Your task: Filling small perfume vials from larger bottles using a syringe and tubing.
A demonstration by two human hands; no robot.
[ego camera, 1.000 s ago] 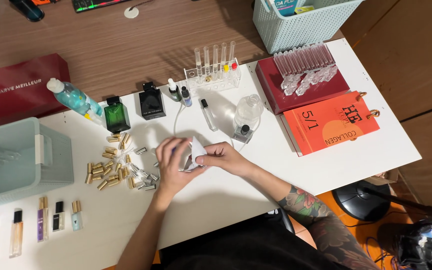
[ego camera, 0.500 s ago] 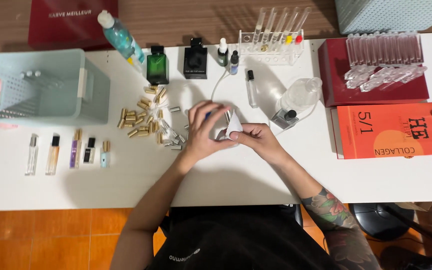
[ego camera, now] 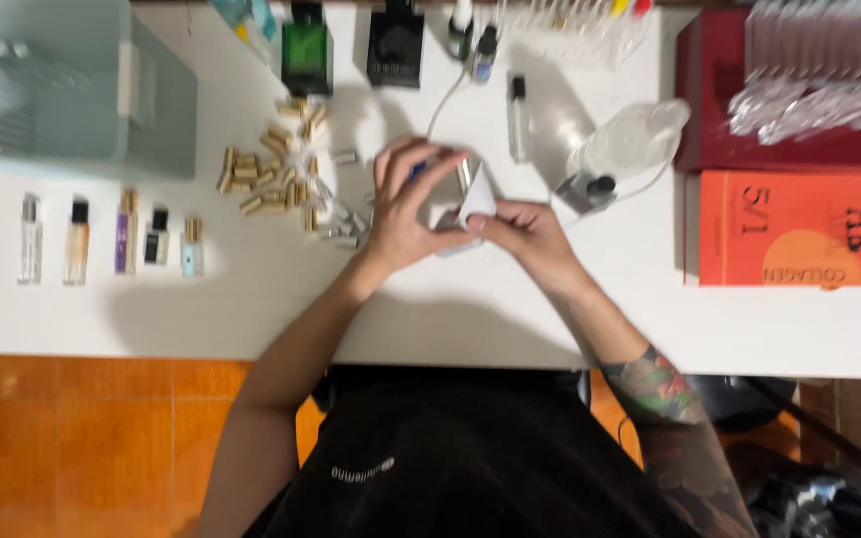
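Observation:
My left hand [ego camera: 406,209] and my right hand [ego camera: 525,234] meet over the middle of the white table [ego camera: 470,319]. Between them I hold a small white folded piece, paper or cloth [ego camera: 477,204], pinched by my right fingers. My left hand is curled around a small item with a blue part and a slim clear vial; most of it is hidden by my fingers. A pile of small gold and silver caps [ego camera: 281,179] lies just left of my left hand.
A pale green basket [ego camera: 72,95] stands at the far left, with a row of small perfume bottles [ego camera: 112,239] below it. Green [ego camera: 307,55] and black [ego camera: 396,50] bottles, a clear vial [ego camera: 519,120] and a tipped clear bottle [ego camera: 630,144] lie behind. An orange box [ego camera: 799,229] and a red box [ego camera: 779,120] are on the right.
The view has tilted downward, so the table items have slid up the frame. My hands stay together on the white piece and the small item.

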